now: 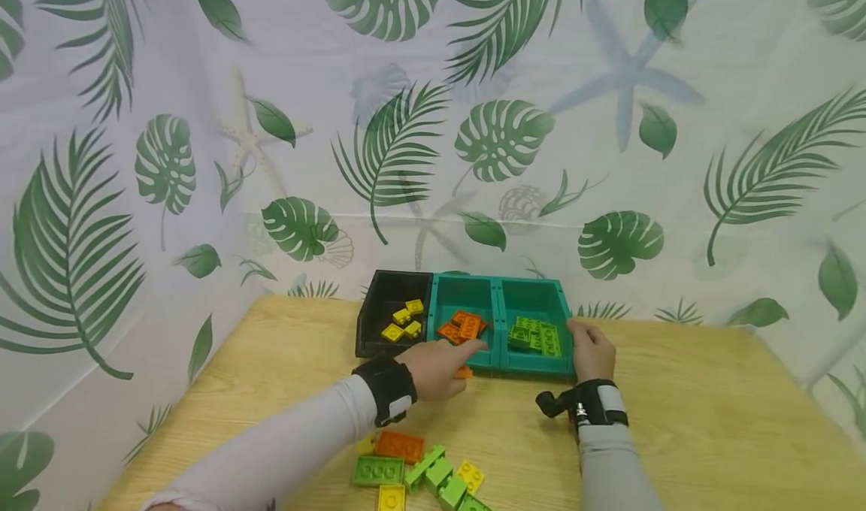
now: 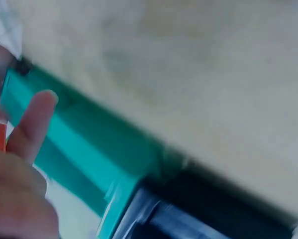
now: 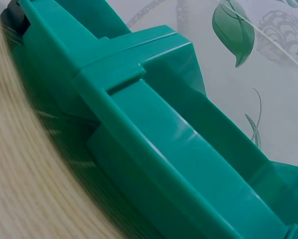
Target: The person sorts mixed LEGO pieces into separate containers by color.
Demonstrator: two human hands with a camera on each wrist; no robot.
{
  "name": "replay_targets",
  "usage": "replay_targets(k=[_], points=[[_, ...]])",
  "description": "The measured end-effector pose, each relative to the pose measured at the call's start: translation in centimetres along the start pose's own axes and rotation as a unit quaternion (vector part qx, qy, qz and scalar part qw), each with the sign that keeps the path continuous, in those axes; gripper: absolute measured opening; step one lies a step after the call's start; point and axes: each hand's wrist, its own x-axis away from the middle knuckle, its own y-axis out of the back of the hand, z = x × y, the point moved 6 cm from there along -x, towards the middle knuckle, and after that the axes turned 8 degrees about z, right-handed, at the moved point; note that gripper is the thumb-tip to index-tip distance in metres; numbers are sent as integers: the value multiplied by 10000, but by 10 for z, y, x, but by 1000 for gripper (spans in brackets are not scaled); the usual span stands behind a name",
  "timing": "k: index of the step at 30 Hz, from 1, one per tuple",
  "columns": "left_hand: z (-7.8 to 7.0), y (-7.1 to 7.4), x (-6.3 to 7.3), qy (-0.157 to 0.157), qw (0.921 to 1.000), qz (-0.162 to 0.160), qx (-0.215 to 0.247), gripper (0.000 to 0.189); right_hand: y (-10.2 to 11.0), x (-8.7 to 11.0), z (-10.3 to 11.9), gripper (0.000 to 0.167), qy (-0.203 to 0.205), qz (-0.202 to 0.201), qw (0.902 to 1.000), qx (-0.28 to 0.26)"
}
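In the head view my left hand (image 1: 433,368) is over the front edge of the middle teal bin (image 1: 463,294). It pinches an orange toy brick (image 1: 464,373), mostly hidden by the hand; part of that brick also shows in the left wrist view, and the index finger points outward. My right hand (image 1: 593,351) grips the right side of the right-hand teal bin (image 1: 534,294), fingers at its rim. Orange bricks (image 1: 469,325) lie in the middle bin, and green bricks (image 1: 544,337) in the right one. Yellow bricks (image 1: 393,333) sit in the black bin (image 1: 382,297) at left.
A loose pile on the wooden table (image 1: 291,361) lies nearest the body: an orange brick (image 1: 399,446), green bricks (image 1: 377,471) and yellow bricks (image 1: 392,497). Behind the joined row of bins hangs a leaf-patterned white cloth (image 1: 419,68).
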Motion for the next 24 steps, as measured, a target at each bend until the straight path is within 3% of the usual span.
replay_targets(k=[4,8,11,15,18,21,24], points=[[0,22,-16,-58,9956,-665,-654,34,3,-4,3,53,14,-85,10000,-43],[10,30,-37,112,9883,-1017,-1134,32,3,-5,4,52,-16,-116,9998,-157],[16,27,-53,205,9782,-1178,-1699,26,3,-3,3,51,0,-129,9998,-177],[21,16,-69,410,9555,-1278,-2627,25,2,1,1,51,36,-53,9998,-182],[25,7,-78,519,9429,-1275,-3034,31,0,2,0,51,73,36,9998,-193],[28,3,-82,554,9427,-1248,-3044,30,0,1,-1,52,110,40,9998,-184],[31,3,-82,587,9499,-1267,-2796,39,1,-1,-3,52,105,24,9998,-173]])
